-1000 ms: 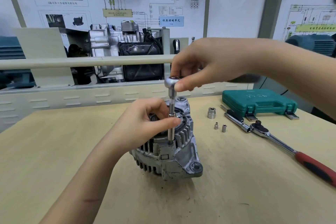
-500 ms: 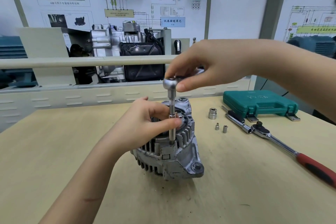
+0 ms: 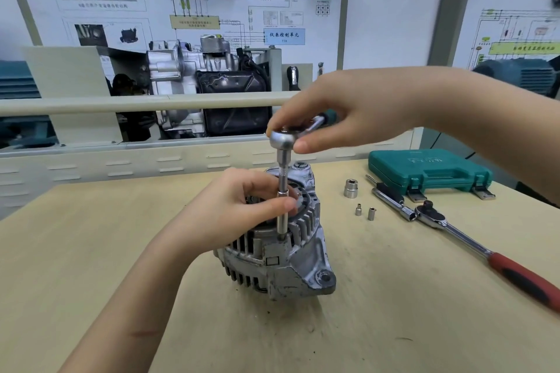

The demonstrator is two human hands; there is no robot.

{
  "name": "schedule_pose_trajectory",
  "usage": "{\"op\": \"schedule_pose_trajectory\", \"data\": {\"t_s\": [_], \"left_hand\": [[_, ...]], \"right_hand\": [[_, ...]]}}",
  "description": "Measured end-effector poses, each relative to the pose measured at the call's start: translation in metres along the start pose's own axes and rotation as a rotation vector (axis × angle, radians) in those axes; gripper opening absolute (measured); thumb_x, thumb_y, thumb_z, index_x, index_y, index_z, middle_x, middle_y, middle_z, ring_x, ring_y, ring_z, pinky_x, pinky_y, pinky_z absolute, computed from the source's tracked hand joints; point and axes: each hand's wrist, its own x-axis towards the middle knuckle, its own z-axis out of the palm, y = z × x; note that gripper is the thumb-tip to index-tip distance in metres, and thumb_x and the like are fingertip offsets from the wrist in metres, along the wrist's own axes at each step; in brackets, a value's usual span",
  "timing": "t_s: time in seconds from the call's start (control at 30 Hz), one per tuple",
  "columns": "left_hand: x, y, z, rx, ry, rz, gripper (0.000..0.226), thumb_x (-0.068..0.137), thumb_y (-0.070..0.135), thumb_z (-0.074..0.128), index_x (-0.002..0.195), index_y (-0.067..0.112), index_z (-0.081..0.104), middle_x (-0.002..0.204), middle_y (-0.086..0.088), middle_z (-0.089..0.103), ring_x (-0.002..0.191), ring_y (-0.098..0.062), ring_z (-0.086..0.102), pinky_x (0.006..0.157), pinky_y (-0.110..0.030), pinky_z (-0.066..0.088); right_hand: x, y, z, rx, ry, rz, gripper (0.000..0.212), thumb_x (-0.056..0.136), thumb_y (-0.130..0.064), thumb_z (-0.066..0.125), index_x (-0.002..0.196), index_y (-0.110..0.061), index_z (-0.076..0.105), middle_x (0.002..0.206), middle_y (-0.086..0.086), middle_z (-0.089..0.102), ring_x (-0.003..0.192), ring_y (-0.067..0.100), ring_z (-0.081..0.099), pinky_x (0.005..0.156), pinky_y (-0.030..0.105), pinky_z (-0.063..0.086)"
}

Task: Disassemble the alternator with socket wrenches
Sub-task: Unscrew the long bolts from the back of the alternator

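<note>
My right hand [image 3: 348, 118] covers most of the small ratchet's handle [image 3: 318, 122], and my left hand [image 3: 239, 206] hides the far top of the alternator [image 3: 281, 263]. The socket's grip on the bolt is too small to make out. The red-handled ratchet [image 3: 485, 254] runs off the right edge.

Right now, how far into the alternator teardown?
Early. Done: tools laid out, loose sockets beside the green case. In hand: right hand on the ratchet head, left hand steadying the extension on a housing bolt. Left: alternator housing looks unsplit.
</note>
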Motion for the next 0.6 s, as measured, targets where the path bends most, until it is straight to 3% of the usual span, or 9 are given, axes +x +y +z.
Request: {"op": "schedule_pose_trajectory", "data": {"t_s": [0.1,0.17,0.27,0.4,0.47,0.53,0.6], "left_hand": [[0.001,-0.001,0.002,0.092,0.042,0.011,0.028,0.065,0.048,0.058,0.076,0.024,0.070,0.078,0.014,0.072,0.080,-0.001,0.065,0.099,-0.006,0.022],[0.002,-0.002,0.004,0.136,0.093,0.019,0.049,0.062,0.054,0.057,0.077,0.010,0.069,0.075,0.009,0.072,0.076,-0.005,0.065,0.104,-0.013,0.014],[0.003,-0.002,0.006,0.164,0.111,0.029,0.056,0.060,0.055,0.058,0.077,0.003,0.068,0.072,0.007,0.070,0.072,-0.007,0.062,0.097,-0.005,0.019],[0.001,-0.001,0.000,0.061,0.021,0.007,0.029,0.064,0.048,0.061,0.078,0.024,0.070,0.078,0.018,0.069,0.076,0.004,0.062,0.072,-0.007,0.044],[0.000,-0.002,-0.004,0.057,-0.034,-0.008,0.026,0.066,0.049,0.059,0.080,0.031,0.070,0.087,0.019,0.070,0.083,0.005,0.062,0.075,-0.009,0.045],[-0.002,-0.003,-0.005,0.056,-0.041,-0.006,0.027,0.067,0.049,0.058,0.080,0.030,0.071,0.087,0.017,0.070,0.085,0.003,0.063,0.076,-0.013,0.046],[-0.001,-0.004,-0.005,0.080,-0.016,0.009,0.032,0.067,0.050,0.058,0.080,0.024,0.072,0.082,0.011,0.070,0.082,-0.003,0.063,0.080,-0.019,0.046]], "right_hand": [[0.002,-0.002,0.001,-0.054,0.048,0.020,0.037,0.079,-0.049,0.052,0.107,-0.028,0.062,0.083,-0.018,0.061,0.076,-0.001,0.056,0.069,0.019,0.043],[0.002,-0.003,0.003,-0.073,0.076,0.039,0.043,0.069,-0.058,0.048,0.090,-0.024,0.062,0.069,-0.013,0.061,0.066,0.004,0.056,0.063,0.023,0.044],[0.000,-0.004,0.005,-0.025,0.070,0.044,0.042,0.066,-0.062,0.048,0.080,-0.023,0.057,0.059,-0.011,0.062,0.058,0.004,0.056,0.057,0.022,0.044],[-0.001,-0.004,0.001,-0.052,0.026,0.029,0.043,0.073,-0.054,0.046,0.099,-0.024,0.062,0.077,-0.015,0.061,0.069,0.000,0.056,0.067,0.021,0.046],[-0.001,-0.003,0.001,-0.022,0.007,0.019,0.033,0.081,-0.043,0.050,0.106,-0.024,0.061,0.083,-0.018,0.061,0.075,-0.004,0.056,0.070,0.014,0.043],[0.000,-0.003,0.003,-0.025,0.007,0.001,0.027,0.087,-0.031,0.052,0.107,-0.018,0.062,0.090,-0.009,0.065,0.082,0.005,0.058,0.073,0.019,0.043],[0.000,-0.003,0.004,-0.049,0.027,-0.009,0.029,0.086,-0.032,0.052,0.109,-0.018,0.062,0.092,-0.006,0.066,0.085,0.009,0.058,0.076,0.022,0.043]]}}
